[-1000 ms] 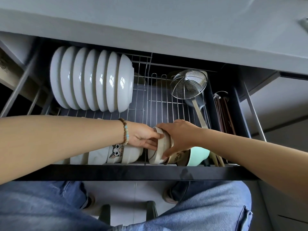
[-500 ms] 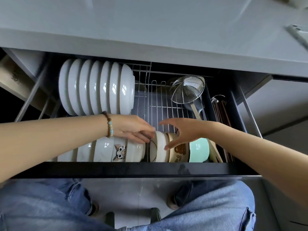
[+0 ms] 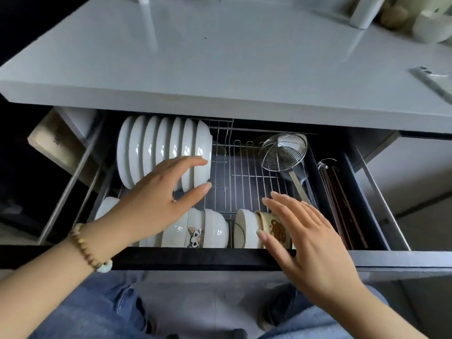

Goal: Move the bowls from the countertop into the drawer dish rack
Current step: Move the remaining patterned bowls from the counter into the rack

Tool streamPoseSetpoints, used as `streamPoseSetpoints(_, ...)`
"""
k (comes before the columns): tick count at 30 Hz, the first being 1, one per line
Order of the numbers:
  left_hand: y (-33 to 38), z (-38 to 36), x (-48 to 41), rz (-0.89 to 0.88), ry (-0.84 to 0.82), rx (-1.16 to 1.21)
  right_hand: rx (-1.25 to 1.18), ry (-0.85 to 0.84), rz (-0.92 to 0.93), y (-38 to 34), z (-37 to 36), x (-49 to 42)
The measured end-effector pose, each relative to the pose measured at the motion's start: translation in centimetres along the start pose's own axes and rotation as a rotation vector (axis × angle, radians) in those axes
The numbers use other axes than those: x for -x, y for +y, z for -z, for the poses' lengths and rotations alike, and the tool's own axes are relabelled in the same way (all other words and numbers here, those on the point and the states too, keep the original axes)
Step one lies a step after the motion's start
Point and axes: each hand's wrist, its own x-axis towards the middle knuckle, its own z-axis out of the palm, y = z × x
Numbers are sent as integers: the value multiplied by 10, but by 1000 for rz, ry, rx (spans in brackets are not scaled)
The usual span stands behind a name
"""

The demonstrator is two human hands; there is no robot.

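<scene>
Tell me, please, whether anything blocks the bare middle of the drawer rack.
Nothing visible does. The drawer dish rack is pulled out, and its wire middle lies bare between the upright white dishes at back left and the wire skimmer at back right. The left hand and right hand are open and hold nothing.

Bare forearms, tan beaded bracelet (image 3: 86, 248) with pale green bead on left wrist, blue jeans (image 3: 93, 311)

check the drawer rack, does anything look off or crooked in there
Nothing looks spilled or broken. The one oddity is the wire skimmer: it lies slanted across the dish rack where bowls would stand, not in the side compartment on the right.
</scene>
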Motion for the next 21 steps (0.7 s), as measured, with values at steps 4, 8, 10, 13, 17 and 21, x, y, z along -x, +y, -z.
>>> streamPoseSetpoints(4,4,-5,-4,-116,164,-96,126,150,143,1,-5,0)
streamPoseSetpoints(8,4,2,-11,-171,303,-141,206,186,244,7,-9,-2)
streamPoseSetpoints(10,3,6,-15,-176,330,-177,197,218,238,8,-10,-6)
streamPoseSetpoints(13,3,13,-22,-187,325,-255,182,252,228,11,-11,-17)
streamPoseSetpoints(17,2,22,-35,-180,302,-384,169,266,201,18,-12,-42)
streamPoseSetpoints(21,-4,28,-51,-167,305,-498,153,261,167,26,-13,-73)
